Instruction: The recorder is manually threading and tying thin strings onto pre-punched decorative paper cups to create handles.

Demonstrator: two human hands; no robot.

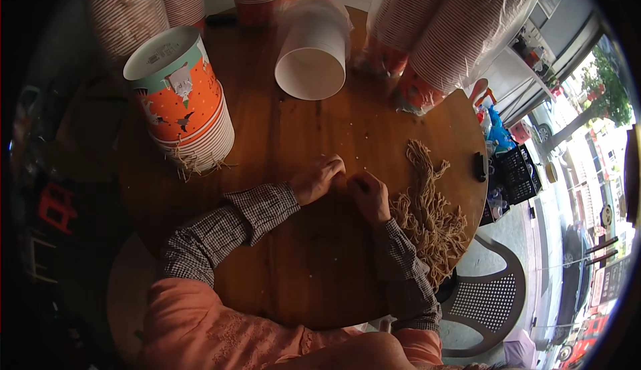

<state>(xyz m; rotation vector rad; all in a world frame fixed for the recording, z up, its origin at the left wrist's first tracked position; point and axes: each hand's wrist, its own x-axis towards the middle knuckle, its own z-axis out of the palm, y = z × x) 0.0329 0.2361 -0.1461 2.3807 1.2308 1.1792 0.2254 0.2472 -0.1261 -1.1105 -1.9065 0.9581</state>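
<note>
Over the middle of the wooden table, my left hand [319,181] and my right hand [371,198] are close together with a small gap between them. The fingers of both are closed in a pinch; whatever lies in them is too small and dark to make out. Just right of my right hand lies a tangled bundle of tan twine strands [431,216]. To the left of my left hand a stack of paper buckets [179,103], orange and green with printed animal figures, stands upside down, tan strands sticking out around its lower end.
A white paper bucket [310,73] lies on its side at the far middle, partly in clear plastic. Tall plastic-wrapped bucket stacks [461,29] stand far right and more stacks [127,9] far left. A small black object [481,167] sits at the table's right edge, near a grey plastic chair [491,296].
</note>
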